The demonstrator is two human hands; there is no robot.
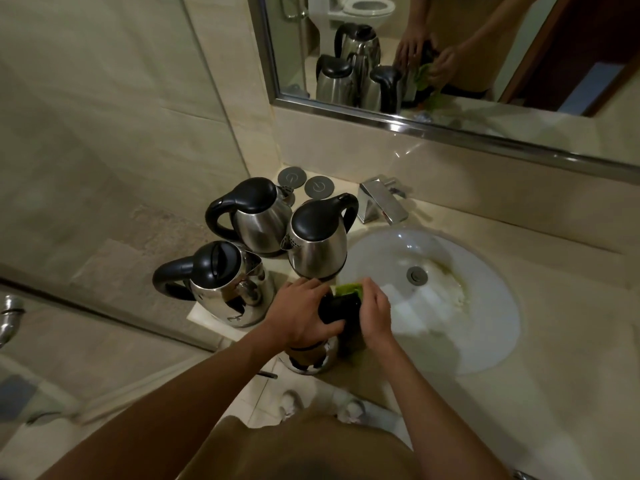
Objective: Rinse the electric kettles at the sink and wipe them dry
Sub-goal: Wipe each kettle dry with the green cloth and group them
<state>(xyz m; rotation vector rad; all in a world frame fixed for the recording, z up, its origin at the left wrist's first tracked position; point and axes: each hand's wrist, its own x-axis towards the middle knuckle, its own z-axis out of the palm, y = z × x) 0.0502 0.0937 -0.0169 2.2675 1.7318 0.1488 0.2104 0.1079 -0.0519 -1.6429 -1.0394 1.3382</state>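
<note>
A steel kettle with a black lid (313, 358) stands on the counter's front edge, left of the white sink (485, 306). My left hand (304, 313) grips its black lid from the left. My right hand (375, 311) holds a green cloth (348, 289) against the lid and handle. Much of this kettle is hidden under my hands. Three more steel kettles stand to the left: one at the back (256, 216), one beside the sink (318, 237), one near the counter's left edge (225, 285).
A chrome tap (381, 202) stands behind the sink; no water is running. Two round grey discs (304, 181) lie in the counter's back corner. A mirror (450, 64) hangs above. A glass partition borders the counter on the left.
</note>
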